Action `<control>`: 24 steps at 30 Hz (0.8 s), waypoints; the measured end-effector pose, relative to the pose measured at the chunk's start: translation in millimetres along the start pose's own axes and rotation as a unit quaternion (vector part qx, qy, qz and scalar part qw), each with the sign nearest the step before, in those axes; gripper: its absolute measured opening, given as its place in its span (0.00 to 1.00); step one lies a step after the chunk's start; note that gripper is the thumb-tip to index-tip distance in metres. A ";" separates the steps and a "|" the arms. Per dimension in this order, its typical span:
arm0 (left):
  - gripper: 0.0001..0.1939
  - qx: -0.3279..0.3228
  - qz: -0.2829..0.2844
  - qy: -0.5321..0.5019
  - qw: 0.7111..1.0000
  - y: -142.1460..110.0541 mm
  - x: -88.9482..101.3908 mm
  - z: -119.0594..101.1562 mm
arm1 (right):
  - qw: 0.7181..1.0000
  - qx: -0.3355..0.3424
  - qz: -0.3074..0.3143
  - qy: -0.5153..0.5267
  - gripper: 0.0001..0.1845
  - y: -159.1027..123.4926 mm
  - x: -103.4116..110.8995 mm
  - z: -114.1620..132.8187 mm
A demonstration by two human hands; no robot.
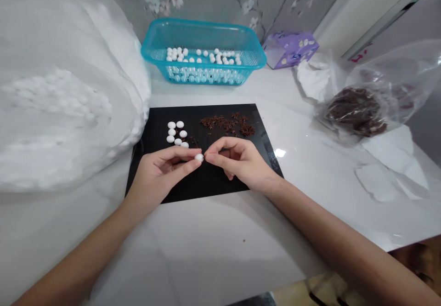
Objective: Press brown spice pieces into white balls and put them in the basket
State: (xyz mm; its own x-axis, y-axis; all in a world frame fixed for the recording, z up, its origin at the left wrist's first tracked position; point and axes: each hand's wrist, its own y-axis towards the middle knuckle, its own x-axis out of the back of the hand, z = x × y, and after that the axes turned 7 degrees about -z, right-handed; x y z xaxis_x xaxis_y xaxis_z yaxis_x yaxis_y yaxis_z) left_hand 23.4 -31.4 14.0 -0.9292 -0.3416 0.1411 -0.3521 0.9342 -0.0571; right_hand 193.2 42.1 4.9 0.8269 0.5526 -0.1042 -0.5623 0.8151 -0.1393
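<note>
One large translucent white bag (69, 127) bulges over the countertop (206, 246) at far left, close by the mat's corner, so the left forearm is best kept low and off it. Next comes the left hand (155, 170), thumb and index finger pinching a small white ball (199, 157) just above the black mat (213, 183); that grip should be firm enough to stop the ball spinning, yet light enough not to dent it, if it is as soft as it looks. Just beyond those fingers sit loose white balls (171, 132) in a small cluster, which a careless knuckle could scatter. Behind the mat stands a turquoise basket (203, 35) holding many more balls, well apart from the hands. Brown pieces (225, 124) lie spread on the mat's far right part, within easy reach. The right hand (243, 159) has thumb and index fingertips closed together at the ball's right side; whether a brown bit sits between them is too small to tell. Good work here probably means small fingertip movements, with the ball held steady and both wrists low. A purple packet (291, 51), a clear plastic bag (358, 110) of dark brown stuff and white paper (392, 152) lie farther right.
</note>
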 end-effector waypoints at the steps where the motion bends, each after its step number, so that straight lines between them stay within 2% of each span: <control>1: 0.07 -0.001 0.001 0.002 1.000 0.0 0.0 0.3 | 1.000 0.002 0.001 0.000 0.12 -0.2 -0.1 -0.2; 13: 0.07 -0.018 0.021 0.005 1.000 -0.6 1.1 3.0 | 1.000 0.009 0.014 0.004 0.10 -0.6 1.2 -2.2; 24: 0.06 -0.023 0.029 0.034 0.999 -2.0 2.5 1.3 | 0.999 -0.010 0.033 0.038 0.13 0.5 0.0 0.8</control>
State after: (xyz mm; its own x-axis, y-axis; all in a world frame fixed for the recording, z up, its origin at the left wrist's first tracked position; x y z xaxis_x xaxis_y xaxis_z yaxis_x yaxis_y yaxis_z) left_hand 21.6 -34.2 13.1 -0.9375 -0.2812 0.2052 -0.2914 0.9564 -0.0209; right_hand 192.9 42.7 5.6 0.7856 0.5894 -0.1880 -0.6160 0.7737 -0.1485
